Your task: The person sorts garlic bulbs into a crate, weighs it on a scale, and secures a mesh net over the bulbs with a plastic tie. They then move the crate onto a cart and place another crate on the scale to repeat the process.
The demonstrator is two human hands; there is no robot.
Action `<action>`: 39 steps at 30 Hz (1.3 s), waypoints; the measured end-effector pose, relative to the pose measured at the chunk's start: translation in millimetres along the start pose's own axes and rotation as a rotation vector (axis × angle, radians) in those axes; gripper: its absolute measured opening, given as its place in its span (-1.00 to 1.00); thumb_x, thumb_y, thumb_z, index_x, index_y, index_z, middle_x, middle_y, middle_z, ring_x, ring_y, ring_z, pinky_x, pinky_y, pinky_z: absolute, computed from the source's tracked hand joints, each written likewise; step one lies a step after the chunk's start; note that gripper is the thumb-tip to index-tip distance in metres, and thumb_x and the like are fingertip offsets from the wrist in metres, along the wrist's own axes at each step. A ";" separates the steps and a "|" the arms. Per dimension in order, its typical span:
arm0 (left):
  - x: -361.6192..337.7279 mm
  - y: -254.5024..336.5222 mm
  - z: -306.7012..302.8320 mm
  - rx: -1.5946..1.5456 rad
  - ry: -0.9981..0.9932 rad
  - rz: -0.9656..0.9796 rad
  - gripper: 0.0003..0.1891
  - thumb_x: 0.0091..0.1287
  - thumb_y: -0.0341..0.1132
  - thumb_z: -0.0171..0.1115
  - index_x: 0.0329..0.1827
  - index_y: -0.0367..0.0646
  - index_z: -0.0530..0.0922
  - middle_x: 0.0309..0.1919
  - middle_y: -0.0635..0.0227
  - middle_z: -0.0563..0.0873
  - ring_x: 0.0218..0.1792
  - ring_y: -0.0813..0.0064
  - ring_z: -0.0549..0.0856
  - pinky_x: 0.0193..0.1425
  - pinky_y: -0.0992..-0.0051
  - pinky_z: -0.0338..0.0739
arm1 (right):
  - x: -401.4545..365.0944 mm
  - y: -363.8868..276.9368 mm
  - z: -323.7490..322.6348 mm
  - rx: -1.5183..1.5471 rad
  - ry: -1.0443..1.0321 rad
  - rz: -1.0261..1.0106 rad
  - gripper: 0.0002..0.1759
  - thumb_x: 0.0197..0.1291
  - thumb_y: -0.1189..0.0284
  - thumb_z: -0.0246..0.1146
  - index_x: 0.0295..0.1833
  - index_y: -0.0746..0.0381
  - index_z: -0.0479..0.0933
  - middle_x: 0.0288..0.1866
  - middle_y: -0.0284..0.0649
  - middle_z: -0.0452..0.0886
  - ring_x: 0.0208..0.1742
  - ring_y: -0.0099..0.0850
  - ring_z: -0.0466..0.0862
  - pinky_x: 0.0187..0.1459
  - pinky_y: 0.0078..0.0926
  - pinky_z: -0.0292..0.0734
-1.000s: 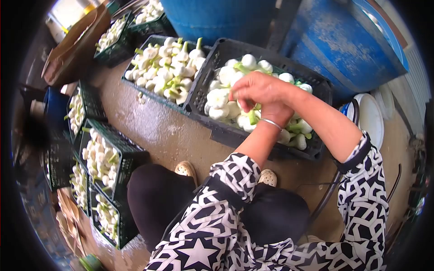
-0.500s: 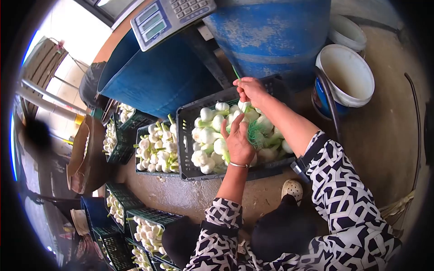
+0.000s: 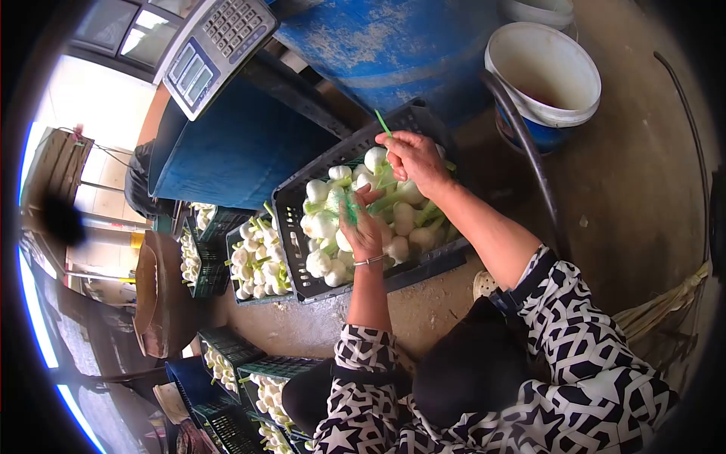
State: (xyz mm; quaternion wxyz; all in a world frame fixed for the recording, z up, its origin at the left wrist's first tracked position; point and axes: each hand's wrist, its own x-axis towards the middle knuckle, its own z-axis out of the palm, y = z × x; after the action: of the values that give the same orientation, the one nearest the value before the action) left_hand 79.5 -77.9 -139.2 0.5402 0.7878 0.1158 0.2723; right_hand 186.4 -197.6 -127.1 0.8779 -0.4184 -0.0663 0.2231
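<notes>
A black plastic crate [image 3: 289, 250] full of white garlic bulbs [image 3: 318, 262] with short green stems stands in front of me. Over the bulbs, my left hand [image 3: 364, 233] has its fingers curled around green netting [image 3: 350, 209], which bunches at the thumb side and spreads over a bulb. To the right and farther away, my right hand [image 3: 414, 160] pinches a thin green strip [image 3: 383, 122] that sticks up past the fingertips. The left palm and part of the netting are hidden by the hand.
A scale display [image 3: 219, 53] juts in at the upper left, above a blue bin [image 3: 227, 144]. Behind the crate is a blue drum [image 3: 378, 45]; a white bucket [image 3: 544, 113] stands right. More garlic crates [image 3: 261, 261] lie left and lower left.
My left hand has shifted left with the netting, which now lies on its left side over a bulb. My right hand still pinches the green strip. The whole view has turned somewhat.
</notes>
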 end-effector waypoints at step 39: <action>6.8 -1.8 18.1 0.865 0.003 0.002 -0.82 0.07 -0.42 0.06 -0.24 -0.20 0.47 -0.38 0.08 0.71 -0.15 0.05 0.59 -0.03 0.15 0.36 | -169.5 111.8 103.6 -0.917 -1.502 -0.690 -0.39 0.48 0.11 -0.13 0.55 0.04 0.02 0.60 -0.21 0.02 0.58 -0.34 0.03 0.53 -0.27 -0.11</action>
State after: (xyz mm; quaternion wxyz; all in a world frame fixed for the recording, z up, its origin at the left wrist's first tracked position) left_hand 95.3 -88.2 -143.7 0.1596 0.9414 0.2194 0.2003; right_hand -33.8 -138.9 -134.2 0.3727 -0.4270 -0.8159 0.1143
